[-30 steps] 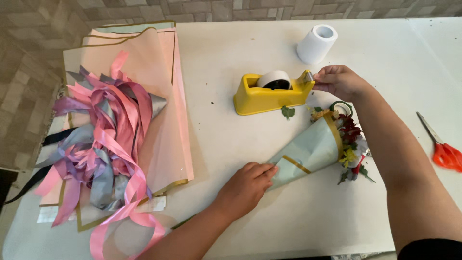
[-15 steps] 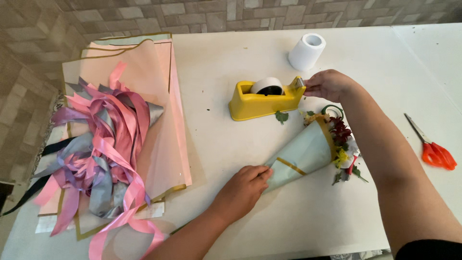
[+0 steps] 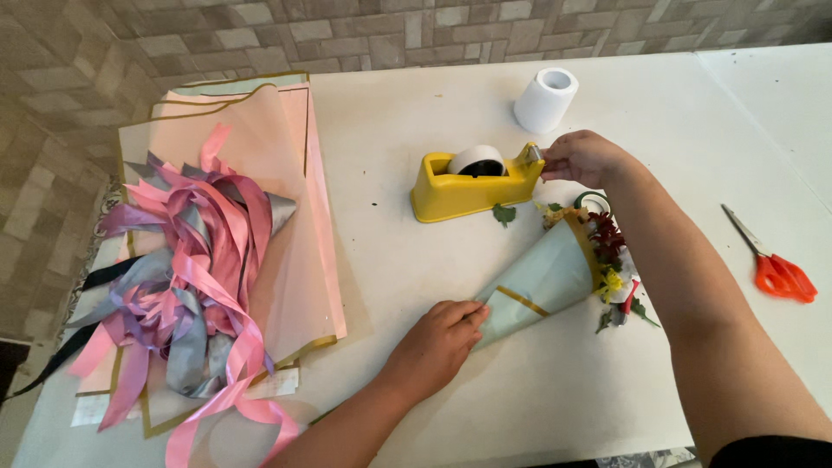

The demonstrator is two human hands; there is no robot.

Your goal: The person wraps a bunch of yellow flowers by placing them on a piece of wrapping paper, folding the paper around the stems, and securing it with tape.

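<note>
Since the earlier frames the right hand (image 3: pixel 582 158) has barely shifted, staying at the cutter end of the yellow tape dispenser (image 3: pixel 472 186), while the left hand (image 3: pixel 438 340) keeps pressing on the narrow tip of the small bouquet (image 3: pixel 555 277). From the head camera, the right fingers are pinching together at the dispenser's blade, apparently on the tape end, though the strip itself is too thin to make out. The left fingers are curling down, closed over the pale green paper cone, which is lying just in front of the dispenser, flowers pointing to its right. Judging from this, the dispenser could be sliding or tipping toward the pulling hand, since nothing is bracing it; the tape could be twisting and sticking to itself; and the cone could be springing open if the left hand eases. White roll (image 3: pixel 545 98) is standing behind the dispenser, orange scissors (image 3: pixel 776 267) well right, ribbons (image 3: pixel 186 277) on pink sheets (image 3: pixel 269 156) far left on the surface (image 3: pixel 390 113).
</note>
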